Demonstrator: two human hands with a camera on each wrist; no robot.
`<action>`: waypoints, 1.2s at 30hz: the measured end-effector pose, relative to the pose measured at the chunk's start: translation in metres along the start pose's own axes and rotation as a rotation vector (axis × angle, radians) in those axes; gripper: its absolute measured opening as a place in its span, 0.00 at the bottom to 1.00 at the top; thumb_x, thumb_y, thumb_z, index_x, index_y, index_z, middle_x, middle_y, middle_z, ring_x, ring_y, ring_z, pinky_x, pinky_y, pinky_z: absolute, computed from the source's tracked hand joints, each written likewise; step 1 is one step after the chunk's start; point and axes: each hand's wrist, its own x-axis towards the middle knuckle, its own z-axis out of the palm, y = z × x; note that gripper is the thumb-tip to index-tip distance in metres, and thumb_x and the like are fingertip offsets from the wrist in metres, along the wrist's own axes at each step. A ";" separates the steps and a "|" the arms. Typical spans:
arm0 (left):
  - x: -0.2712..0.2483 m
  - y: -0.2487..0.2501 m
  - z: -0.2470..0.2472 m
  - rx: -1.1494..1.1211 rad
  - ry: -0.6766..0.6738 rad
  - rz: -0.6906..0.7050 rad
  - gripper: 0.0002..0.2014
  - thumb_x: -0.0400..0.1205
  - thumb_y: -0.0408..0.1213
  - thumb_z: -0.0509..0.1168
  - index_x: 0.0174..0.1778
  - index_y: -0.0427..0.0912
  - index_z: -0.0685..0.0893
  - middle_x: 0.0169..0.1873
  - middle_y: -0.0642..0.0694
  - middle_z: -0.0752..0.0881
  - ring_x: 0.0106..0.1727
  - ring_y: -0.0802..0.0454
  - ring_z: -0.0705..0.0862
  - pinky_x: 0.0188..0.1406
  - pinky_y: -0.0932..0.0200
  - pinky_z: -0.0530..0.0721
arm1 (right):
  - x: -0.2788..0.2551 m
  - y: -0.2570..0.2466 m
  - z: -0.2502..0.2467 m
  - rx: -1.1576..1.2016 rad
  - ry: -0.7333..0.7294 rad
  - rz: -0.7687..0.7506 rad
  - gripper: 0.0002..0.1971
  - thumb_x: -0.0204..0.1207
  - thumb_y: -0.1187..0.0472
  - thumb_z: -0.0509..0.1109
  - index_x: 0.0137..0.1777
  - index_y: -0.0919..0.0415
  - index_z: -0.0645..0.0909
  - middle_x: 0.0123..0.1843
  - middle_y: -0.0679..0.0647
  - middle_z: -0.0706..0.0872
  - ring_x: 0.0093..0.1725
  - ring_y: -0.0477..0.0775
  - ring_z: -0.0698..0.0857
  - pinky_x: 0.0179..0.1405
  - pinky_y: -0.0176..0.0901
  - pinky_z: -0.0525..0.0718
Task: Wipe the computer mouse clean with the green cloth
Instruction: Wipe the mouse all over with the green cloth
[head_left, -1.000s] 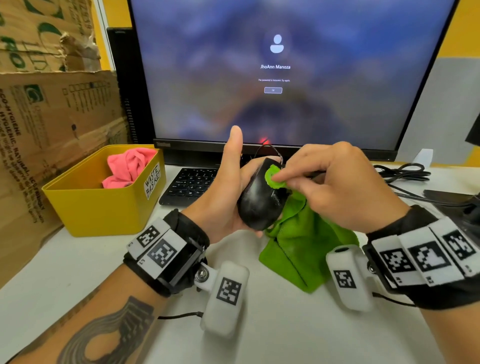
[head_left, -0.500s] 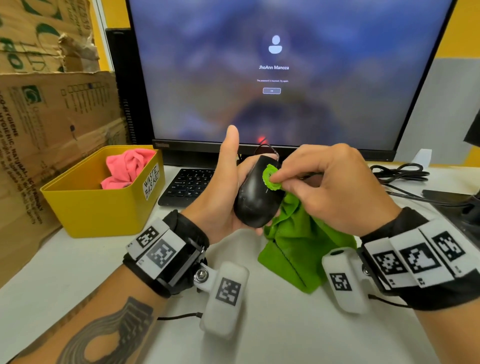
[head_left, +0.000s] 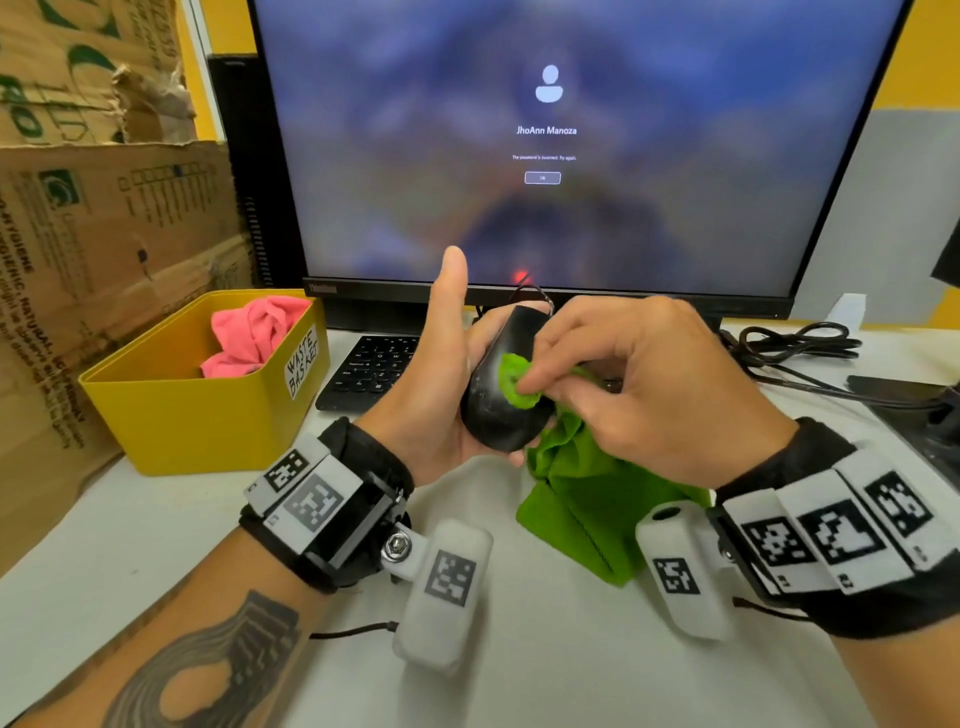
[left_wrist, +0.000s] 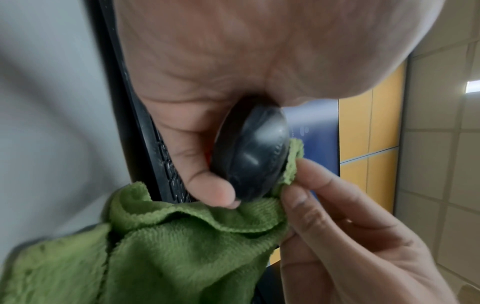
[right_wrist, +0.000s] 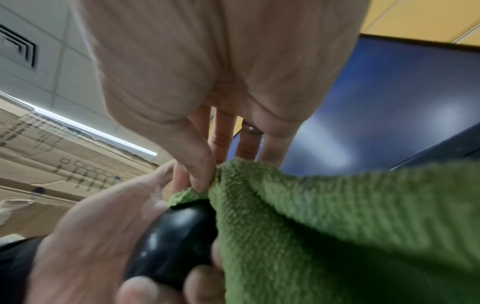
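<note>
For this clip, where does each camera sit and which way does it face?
Head: above the desk, facing down and forward at the monitor; both hands and forearms show.
Left wrist: along the left hand towards the mouse.
Right wrist: along the right hand towards the green cloth.
All three share the mouse and cloth.

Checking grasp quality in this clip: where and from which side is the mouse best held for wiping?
By its underside and flanks, from the left, as the left hand does: the computer mouse lies tilted on edge in the palm with fingers curled beneath, so its domed black top faces the right hand, which presses a pinched fold of the green cloth onto it.
</note>
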 end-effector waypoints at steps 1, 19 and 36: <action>0.000 0.000 -0.002 -0.003 0.011 0.006 0.50 0.78 0.82 0.36 0.75 0.50 0.83 0.47 0.35 0.83 0.33 0.43 0.83 0.25 0.59 0.80 | 0.000 -0.003 0.002 0.007 -0.049 -0.013 0.11 0.71 0.69 0.78 0.42 0.50 0.95 0.44 0.39 0.88 0.46 0.46 0.89 0.49 0.34 0.83; 0.000 0.000 0.004 0.004 0.027 -0.017 0.46 0.80 0.80 0.37 0.75 0.53 0.82 0.54 0.38 0.84 0.41 0.43 0.85 0.24 0.60 0.83 | 0.000 0.004 -0.010 -0.092 -0.026 0.061 0.14 0.69 0.70 0.80 0.40 0.46 0.95 0.43 0.40 0.90 0.43 0.44 0.89 0.48 0.32 0.83; 0.010 -0.010 -0.001 0.062 -0.020 -0.072 0.58 0.73 0.86 0.34 0.77 0.41 0.76 0.58 0.37 0.80 0.54 0.35 0.80 0.48 0.41 0.86 | 0.000 -0.012 0.005 -0.055 -0.109 0.020 0.13 0.72 0.70 0.78 0.47 0.51 0.96 0.47 0.37 0.89 0.49 0.34 0.85 0.55 0.19 0.74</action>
